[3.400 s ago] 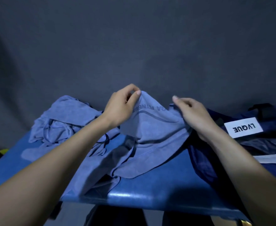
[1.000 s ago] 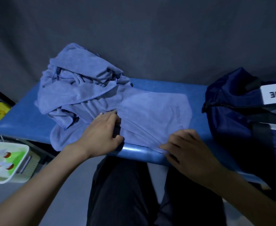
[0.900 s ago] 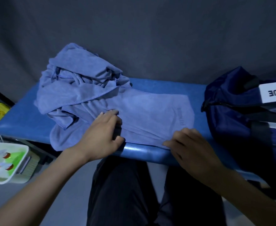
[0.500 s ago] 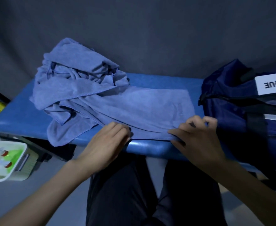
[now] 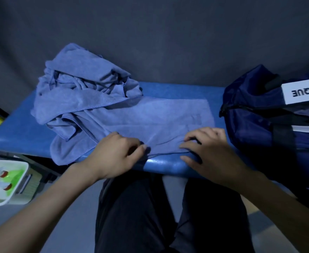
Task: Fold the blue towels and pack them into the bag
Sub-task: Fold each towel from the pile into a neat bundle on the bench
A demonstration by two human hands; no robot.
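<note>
Blue towel (image 5: 161,117) spread flat on the tabletop (image 5: 179,88), its left end under a crumpled heap of towels (image 5: 84,92). We see the left hand (image 5: 113,156) and right hand (image 5: 210,152) set apart, each pinching the towel's near edge. Navy bag (image 5: 270,125) stands just right of the towel.

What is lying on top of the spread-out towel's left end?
A crumpled heap of blue towels lies over the left end of the spread towel on the blue bench. How many towels it holds, and that covered end, cannot be seen.
</note>
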